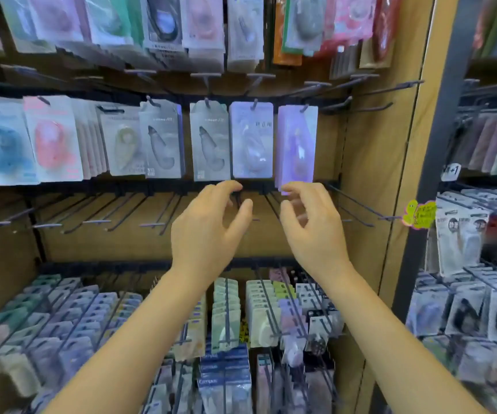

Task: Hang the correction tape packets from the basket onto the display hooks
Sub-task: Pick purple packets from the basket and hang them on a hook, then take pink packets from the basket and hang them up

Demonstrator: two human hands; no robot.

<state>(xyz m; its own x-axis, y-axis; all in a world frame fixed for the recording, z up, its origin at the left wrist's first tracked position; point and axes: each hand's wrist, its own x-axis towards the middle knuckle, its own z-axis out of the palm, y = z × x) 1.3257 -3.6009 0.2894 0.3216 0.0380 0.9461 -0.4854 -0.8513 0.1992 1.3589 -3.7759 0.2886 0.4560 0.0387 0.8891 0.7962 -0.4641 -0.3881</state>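
Correction tape packets hang on the middle row of display hooks: two grey ones point(210, 141) point(162, 141), a pale violet one point(251, 140) and a purple one point(296, 144) at the right end. My left hand point(211, 225) is raised just below the grey and violet packets, fingers loosely curled and holding nothing. My right hand point(310, 225) is beside it, also loosely curled and holding nothing. Its fingertips reach the bottom edge of the purple packet; whether they touch it I cannot tell. The basket is out of view.
Behind my hands runs a row of bare black hooks point(151, 225) that stick out toward me. Full rows of packets hang above point(202, 22) and below point(226, 318). A wooden side panel point(390, 174) closes the bay on the right, with another rack point(474, 294) beyond it.
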